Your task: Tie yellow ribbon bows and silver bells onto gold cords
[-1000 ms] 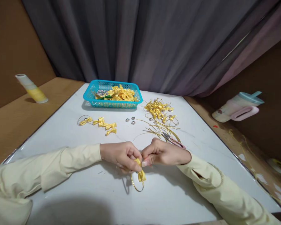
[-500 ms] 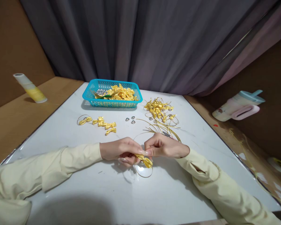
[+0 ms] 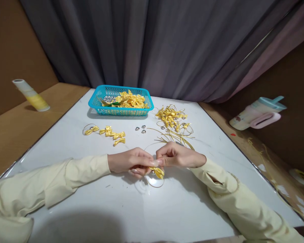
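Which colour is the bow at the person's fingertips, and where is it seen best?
The bow is yellow; it shows best in the head view.

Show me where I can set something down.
Widest bare patch: the near table, between left sleeve and right sleeve. Smaller: between left sleeve and loose bows. Crowded: beyond the right hand, gold wires and heaped bows.

We are holding a glossy yellow ribbon bow between our left hand and right hand; it is tilting down rightward, partly hidden. A thin wire loop is curving below, and a silver charm is showing beside it.
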`<move>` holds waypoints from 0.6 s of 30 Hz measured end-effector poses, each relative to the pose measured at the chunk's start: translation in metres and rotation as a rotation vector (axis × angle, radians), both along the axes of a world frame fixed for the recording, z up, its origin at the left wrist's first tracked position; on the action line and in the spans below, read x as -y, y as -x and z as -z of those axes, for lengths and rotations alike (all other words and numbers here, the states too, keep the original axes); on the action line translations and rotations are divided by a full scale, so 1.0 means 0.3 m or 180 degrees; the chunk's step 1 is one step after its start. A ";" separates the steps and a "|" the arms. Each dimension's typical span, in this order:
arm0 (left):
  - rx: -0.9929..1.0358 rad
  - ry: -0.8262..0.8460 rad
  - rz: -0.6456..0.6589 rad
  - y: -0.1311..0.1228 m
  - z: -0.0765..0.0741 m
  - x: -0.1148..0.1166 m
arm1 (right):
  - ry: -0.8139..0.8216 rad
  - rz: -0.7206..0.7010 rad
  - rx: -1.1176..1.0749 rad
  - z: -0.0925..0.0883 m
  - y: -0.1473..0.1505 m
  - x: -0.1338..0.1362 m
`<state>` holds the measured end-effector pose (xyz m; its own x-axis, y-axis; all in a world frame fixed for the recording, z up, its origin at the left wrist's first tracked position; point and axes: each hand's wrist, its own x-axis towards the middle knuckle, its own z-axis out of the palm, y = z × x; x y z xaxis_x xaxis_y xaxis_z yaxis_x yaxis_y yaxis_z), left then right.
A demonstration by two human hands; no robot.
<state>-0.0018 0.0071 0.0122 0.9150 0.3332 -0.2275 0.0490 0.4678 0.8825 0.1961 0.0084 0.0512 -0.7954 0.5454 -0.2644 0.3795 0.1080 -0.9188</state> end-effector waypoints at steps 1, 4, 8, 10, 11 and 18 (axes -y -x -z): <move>-0.0029 -0.0101 -0.0073 -0.002 -0.001 0.000 | 0.0060 0.0011 -0.0008 -0.006 -0.003 -0.002; -0.0172 -0.0646 -0.0336 -0.007 -0.004 -0.004 | 0.0092 0.0168 -0.0059 -0.027 -0.013 -0.009; -0.0178 -0.0880 -0.0702 -0.013 -0.001 -0.011 | -0.0166 0.0373 -0.0155 -0.054 -0.024 -0.008; -0.0157 -0.0558 -0.0787 -0.015 0.002 -0.013 | -0.0305 0.0411 -0.0126 -0.068 -0.025 -0.002; -0.0149 -0.0386 -0.0799 -0.016 0.003 -0.013 | -0.0382 0.0423 -0.0106 -0.074 -0.024 0.002; 0.0041 -0.0310 -0.0587 -0.011 0.002 -0.019 | -0.1521 0.0357 0.0518 -0.079 0.001 0.016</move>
